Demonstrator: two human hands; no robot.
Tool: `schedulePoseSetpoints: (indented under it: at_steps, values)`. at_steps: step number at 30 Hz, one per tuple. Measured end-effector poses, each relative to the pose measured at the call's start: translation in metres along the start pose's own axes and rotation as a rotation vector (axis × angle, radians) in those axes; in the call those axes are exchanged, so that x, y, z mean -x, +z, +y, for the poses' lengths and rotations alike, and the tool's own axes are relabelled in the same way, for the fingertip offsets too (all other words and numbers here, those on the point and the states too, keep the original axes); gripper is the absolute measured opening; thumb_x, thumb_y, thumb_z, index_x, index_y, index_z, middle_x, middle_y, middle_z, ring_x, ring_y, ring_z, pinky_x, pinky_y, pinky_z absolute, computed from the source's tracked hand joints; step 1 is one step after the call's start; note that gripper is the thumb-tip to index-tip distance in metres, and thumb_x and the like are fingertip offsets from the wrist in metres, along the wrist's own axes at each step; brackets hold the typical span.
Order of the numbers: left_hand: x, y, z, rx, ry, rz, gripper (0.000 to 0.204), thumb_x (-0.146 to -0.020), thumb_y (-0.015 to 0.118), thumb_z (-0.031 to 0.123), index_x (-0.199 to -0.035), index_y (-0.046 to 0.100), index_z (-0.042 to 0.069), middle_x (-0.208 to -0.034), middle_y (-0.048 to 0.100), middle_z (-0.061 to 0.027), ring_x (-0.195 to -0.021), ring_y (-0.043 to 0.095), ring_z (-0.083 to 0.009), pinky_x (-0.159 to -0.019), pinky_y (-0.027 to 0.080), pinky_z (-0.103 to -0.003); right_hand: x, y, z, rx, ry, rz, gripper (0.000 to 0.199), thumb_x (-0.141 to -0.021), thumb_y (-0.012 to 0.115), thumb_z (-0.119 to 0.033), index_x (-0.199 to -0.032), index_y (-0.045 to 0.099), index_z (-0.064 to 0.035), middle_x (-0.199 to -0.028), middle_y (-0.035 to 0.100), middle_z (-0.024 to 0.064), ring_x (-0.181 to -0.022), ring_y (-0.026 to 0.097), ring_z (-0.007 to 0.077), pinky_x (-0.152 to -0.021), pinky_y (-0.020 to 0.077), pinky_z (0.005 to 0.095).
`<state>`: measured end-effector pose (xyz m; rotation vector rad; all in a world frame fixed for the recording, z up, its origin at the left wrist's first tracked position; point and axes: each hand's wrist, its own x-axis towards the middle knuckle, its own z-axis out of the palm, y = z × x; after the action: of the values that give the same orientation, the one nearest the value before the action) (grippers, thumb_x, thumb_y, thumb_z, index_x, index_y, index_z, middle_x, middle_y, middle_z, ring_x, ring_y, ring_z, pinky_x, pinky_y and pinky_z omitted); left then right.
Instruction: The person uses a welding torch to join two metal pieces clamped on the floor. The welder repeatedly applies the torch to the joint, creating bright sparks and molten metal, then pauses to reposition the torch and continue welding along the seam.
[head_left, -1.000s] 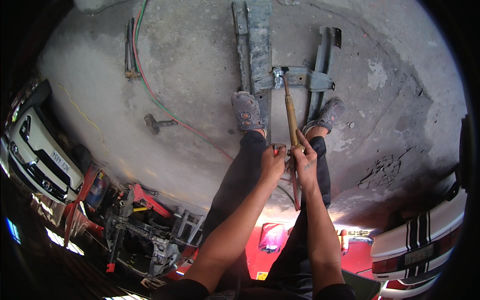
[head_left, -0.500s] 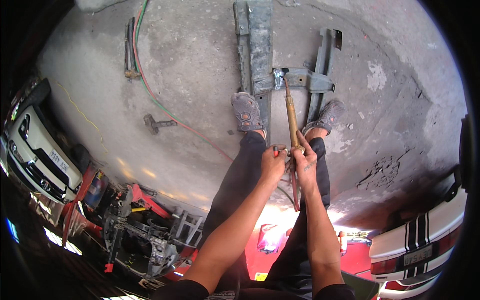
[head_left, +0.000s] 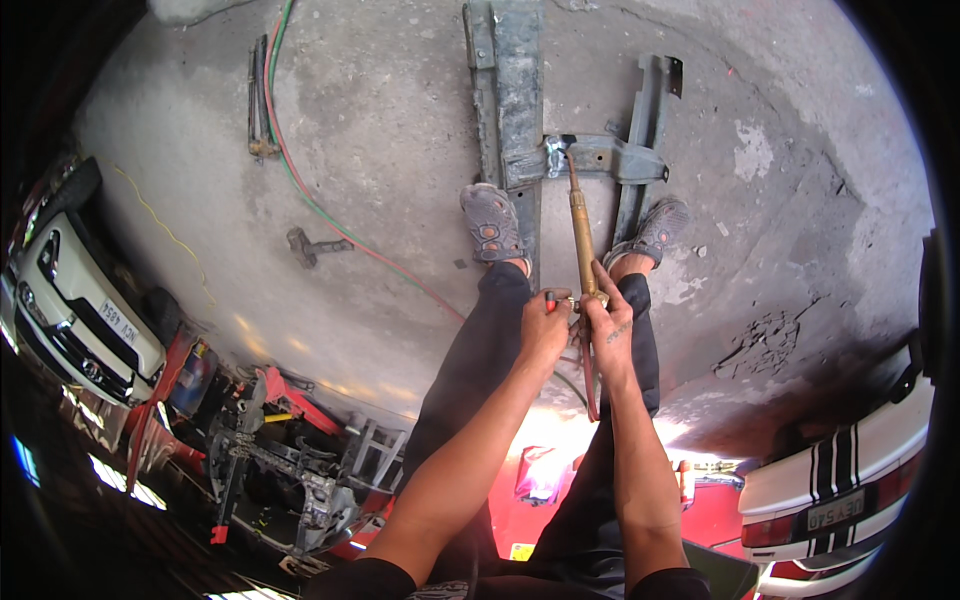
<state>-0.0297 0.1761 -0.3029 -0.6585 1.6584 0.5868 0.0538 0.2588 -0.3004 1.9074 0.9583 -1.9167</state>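
My right hand (head_left: 612,332) is closed around the rear of a brass gas torch (head_left: 583,232). The torch's thin tip points away from me, over the grey steel crosspiece (head_left: 600,162) of a metal frame (head_left: 513,90) on the floor. A pale bluish-white patch shows on the crosspiece beside the tip; whether it is flame or shine I cannot tell. My left hand (head_left: 543,332) is closed beside the torch's valve end, with a small red-ended, dark object (head_left: 551,302) between its fingers. The hidden fingertips are near the valve.
Red and green hoses (head_left: 290,165) cross the concrete at left, by a hammer (head_left: 318,247) and dark long-handled tools (head_left: 260,100). My shoes flank the crosspiece. Car parts (head_left: 300,480) lie lower left. A white car (head_left: 75,300) stands at left, a striped white car (head_left: 840,480) at lower right.
Almost nothing differs. The torch and both hands have shifted very slightly left, and the pale patch on the crosspiece looks a little different. Both hands keep their grips.
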Motion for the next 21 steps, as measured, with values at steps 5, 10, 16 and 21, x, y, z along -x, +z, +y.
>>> schedulePoseSetpoints:
  at_steps: [5, 10, 16, 21]
  values:
    - [-0.004, -0.002, -0.007, -0.023, 0.036, 0.006, 0.024, -0.100, 0.060, 0.007, -0.120, 0.069, -0.002, -0.097, 0.069, -0.0087, -0.078, 0.063, -0.0154, -0.068, 0.052, -0.032, 0.000, 0.002, 0.001, -0.015, 0.002, -0.005, 0.067, -0.089, 0.059, -0.018, -0.152, 0.051, 0.0028, -0.099, 0.066, 0.0094, -0.083, 0.058, 0.0128, -0.078, 0.0503, 0.0255]
    - [-0.003, -0.003, -0.006, -0.011, 0.008, -0.011, 0.024, -0.100, 0.060, 0.008, -0.119, 0.069, -0.002, -0.096, 0.068, -0.0083, -0.077, 0.063, -0.0153, -0.069, 0.052, -0.032, 0.000, 0.006, 0.008, -0.030, -0.034, 0.025, 0.061, -0.092, 0.059, -0.015, -0.151, 0.054, -0.0014, -0.080, 0.059, 0.0009, -0.065, 0.050, 0.0075, -0.058, 0.0424, 0.0245]
    - [0.002, -0.003, 0.001, 0.045, -0.005, 0.005, 0.024, -0.100, 0.060, 0.009, -0.120, 0.069, -0.001, -0.096, 0.066, -0.0075, -0.084, 0.063, -0.0156, -0.069, 0.051, -0.032, 0.004, 0.010, 0.011, -0.042, -0.021, 0.024, 0.060, -0.092, 0.058, -0.014, -0.151, 0.054, -0.0017, -0.080, 0.061, 0.0013, -0.063, 0.050, 0.0068, -0.056, 0.0428, 0.0237]
    - [0.009, -0.004, 0.013, 0.005, -0.039, 0.011, 0.025, -0.100, 0.059, 0.010, -0.121, 0.068, -0.001, -0.099, 0.067, -0.0083, -0.092, 0.064, -0.0171, -0.073, 0.053, -0.033, 0.009, 0.014, 0.014, -0.103, 0.003, 0.034, 0.061, -0.092, 0.059, -0.013, -0.151, 0.053, -0.0012, -0.080, 0.063, 0.0019, -0.062, 0.051, 0.0061, -0.055, 0.0432, 0.0235]
